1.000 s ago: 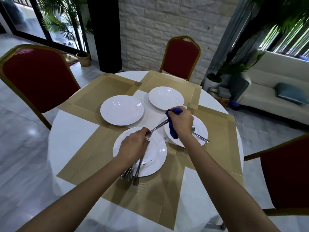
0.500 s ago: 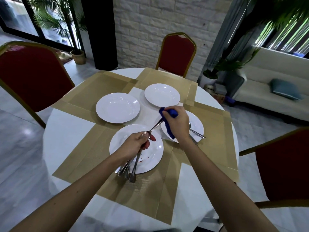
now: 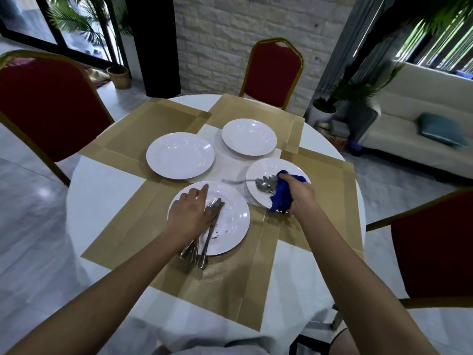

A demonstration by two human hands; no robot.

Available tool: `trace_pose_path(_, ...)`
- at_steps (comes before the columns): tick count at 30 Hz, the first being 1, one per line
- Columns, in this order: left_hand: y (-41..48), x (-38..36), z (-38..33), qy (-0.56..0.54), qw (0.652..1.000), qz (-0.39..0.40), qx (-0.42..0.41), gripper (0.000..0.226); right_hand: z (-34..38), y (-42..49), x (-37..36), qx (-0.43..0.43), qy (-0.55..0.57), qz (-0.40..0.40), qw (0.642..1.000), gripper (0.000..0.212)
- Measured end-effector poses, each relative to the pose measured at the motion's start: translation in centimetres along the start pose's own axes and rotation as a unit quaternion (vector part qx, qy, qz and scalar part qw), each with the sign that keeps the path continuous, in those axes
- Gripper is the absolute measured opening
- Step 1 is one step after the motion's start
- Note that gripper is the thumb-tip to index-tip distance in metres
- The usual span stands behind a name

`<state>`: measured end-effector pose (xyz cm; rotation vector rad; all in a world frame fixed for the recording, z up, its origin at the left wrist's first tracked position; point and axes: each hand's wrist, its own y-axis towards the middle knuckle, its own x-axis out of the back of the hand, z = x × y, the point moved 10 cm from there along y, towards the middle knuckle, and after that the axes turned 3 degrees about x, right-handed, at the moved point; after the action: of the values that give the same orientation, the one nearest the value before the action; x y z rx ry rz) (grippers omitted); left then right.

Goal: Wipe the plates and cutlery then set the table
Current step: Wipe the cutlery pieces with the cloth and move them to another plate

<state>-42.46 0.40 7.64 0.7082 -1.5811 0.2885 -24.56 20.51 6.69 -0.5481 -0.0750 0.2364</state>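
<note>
Four plates on the table. Head view: left hand lay flat, fingers straight, on the cutlery in the 6 o'clock plate. Right hand clutched the cloth over spoons in the 3 o'clock plate. Cutlery looked stiff, thin, slick: pinch the handles overhanging the near rim. Plates breakable, packed close; bare table open at 9.

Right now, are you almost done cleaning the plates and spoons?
Not yet. Done, seemingly: spoons lie on the right plate; two far plates look clean. In hand: right hand grips the cloth, left hand touches the cutlery. Left: red stains on the near plate, then setting places.
</note>
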Motion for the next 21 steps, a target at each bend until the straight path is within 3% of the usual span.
trace_pose_path(4,-2.2,-4.1,3.1,0.099,0.983,0.152,0.032,0.042,-1.4,0.9,4.6,0.022,0.076,-0.155,0.985,0.044)
trace_pose_path(8,-3.6,-5.5,3.7,0.081,0.979,0.181,0.046,0.042,-3.2,0.5,6.2,0.017,0.119,-0.197,0.973,0.016)
trace_pose_path(11,-4.0,-6.2,3.6,0.082,0.979,0.184,0.043,0.041,-4.2,0.2,6.3,0.005,0.122,-0.203,0.972,0.015)
trace_pose_path(13,-4.1,-6.6,3.7,0.074,0.976,0.197,0.05,0.038,-4.7,0.7,6.2,0.007,0.11,-0.201,0.973,0.027)
trace_pose_path(21,-4.2,-7.9,5.5,-0.049,0.956,0.248,0.152,0.03,-4.3,2.1,5.8,0.019,0.026,-0.173,0.984,0.035)
